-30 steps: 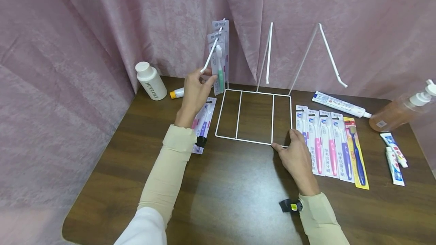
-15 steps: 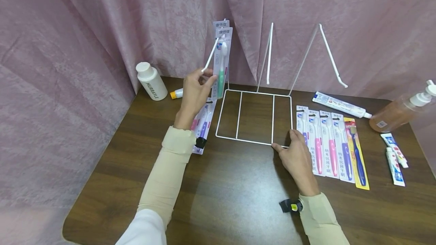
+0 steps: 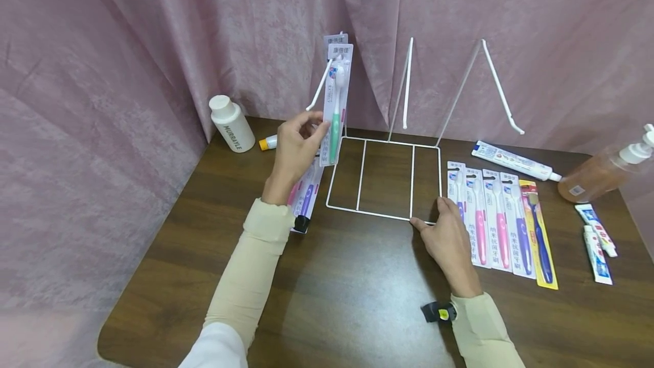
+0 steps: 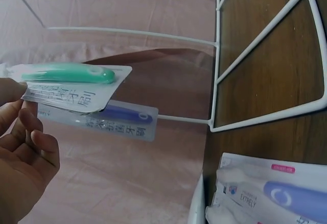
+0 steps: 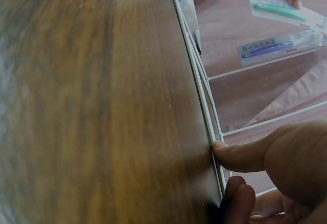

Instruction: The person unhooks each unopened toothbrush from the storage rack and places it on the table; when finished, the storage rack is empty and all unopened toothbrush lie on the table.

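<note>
My left hand [image 3: 296, 143] pinches the edge of a packaged toothbrush [image 3: 335, 124] with a green handle. The pack's top is at the left hook [image 3: 318, 87] of a white wire rack [image 3: 380, 214], and the hook seems to pass through its hole. Behind it hangs a second packaged toothbrush [image 4: 125, 114] with a purple handle. My right hand [image 3: 447, 237] grips the front right corner of the rack's base, its thumb pressed on the wire in the right wrist view. The rack's middle hook [image 3: 407, 87] and right hook [image 3: 501, 87] hold nothing.
Several packaged toothbrushes [image 3: 501, 220] lie in a row right of the rack; more packs [image 3: 306, 192] lie under my left wrist. A white bottle [image 3: 234, 126], toothpaste tubes [image 3: 513, 161] and a pump bottle [image 3: 592, 178] stand or lie around. A pink curtain [image 3: 276, 27] hangs behind.
The green toothbrush pack has shifted right, and its lower end has come forward with my left fingers. My right hand stays at the rack's corner. The head view has shifted slightly.
</note>
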A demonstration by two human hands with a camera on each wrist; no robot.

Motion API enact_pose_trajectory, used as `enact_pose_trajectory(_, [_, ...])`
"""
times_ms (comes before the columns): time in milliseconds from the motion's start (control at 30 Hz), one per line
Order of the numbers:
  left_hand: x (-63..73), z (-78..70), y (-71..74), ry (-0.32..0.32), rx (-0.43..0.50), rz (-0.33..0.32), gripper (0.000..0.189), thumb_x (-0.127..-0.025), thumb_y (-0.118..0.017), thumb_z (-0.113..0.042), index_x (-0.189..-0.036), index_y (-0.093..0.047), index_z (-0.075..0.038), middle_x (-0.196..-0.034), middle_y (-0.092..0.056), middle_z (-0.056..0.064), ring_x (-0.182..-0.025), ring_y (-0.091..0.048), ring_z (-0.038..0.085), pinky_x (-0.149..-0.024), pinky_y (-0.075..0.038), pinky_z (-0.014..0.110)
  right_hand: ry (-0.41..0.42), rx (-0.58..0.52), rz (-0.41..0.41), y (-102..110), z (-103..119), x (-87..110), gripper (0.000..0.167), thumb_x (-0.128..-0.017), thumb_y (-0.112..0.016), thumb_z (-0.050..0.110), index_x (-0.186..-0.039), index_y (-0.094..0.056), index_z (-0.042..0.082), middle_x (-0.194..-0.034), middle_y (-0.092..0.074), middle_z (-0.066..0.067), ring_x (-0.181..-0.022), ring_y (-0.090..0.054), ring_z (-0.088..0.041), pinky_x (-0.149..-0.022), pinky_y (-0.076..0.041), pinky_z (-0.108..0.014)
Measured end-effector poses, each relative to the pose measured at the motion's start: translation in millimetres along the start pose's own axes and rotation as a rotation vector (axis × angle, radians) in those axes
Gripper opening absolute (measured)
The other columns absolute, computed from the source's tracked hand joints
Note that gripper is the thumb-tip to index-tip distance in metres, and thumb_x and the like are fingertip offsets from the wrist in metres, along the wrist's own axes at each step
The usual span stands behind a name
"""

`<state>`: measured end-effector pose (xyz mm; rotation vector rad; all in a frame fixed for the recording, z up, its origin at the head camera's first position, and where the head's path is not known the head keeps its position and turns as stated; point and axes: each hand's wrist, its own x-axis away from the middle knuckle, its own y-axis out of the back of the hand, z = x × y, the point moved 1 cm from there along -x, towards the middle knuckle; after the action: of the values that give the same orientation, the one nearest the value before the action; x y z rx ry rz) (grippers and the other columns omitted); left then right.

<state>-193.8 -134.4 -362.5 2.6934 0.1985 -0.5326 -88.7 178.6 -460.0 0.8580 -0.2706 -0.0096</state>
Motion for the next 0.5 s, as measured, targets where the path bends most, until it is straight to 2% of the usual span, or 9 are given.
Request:
enact_pose_trajectory(167, [0.5,-2.5,-3.5,-0.007,0.032,-0.009,0.019,-0.107,-0.078,-0.006,-0.120,-0.081,0.007,-0.101,-0.079,0.022,-0.073,-0.058,0.006,-0.065,-0.046,0.016,0.000,-0.002,0.007,0.0,0.6,0.1,0.094,-0.108,-0.079,0.031,-0.172,-0.030,-0.017,-0.182,-0.029,-0.038,-0.169,-0.032,-0.058,-0.139,-0.029,-0.068])
enact_pose_trajectory(500, [0.1,-5.9,-5.0,0.006,0.060,-0.005,0.019,-0.106,-0.077,-0.005,-0.119,-0.081,0.008,-0.097,-0.078,0.024,-0.073,-0.060,0.005,-0.067,-0.050,0.016,0.016,-0.010,-0.036,-1.3,-1.8,0.7,0.092,-0.105,-0.082,0.027,-0.169,-0.035,-0.019,-0.179,-0.033,-0.040,-0.166,-0.036,-0.060,-0.136,-0.032,-0.070])
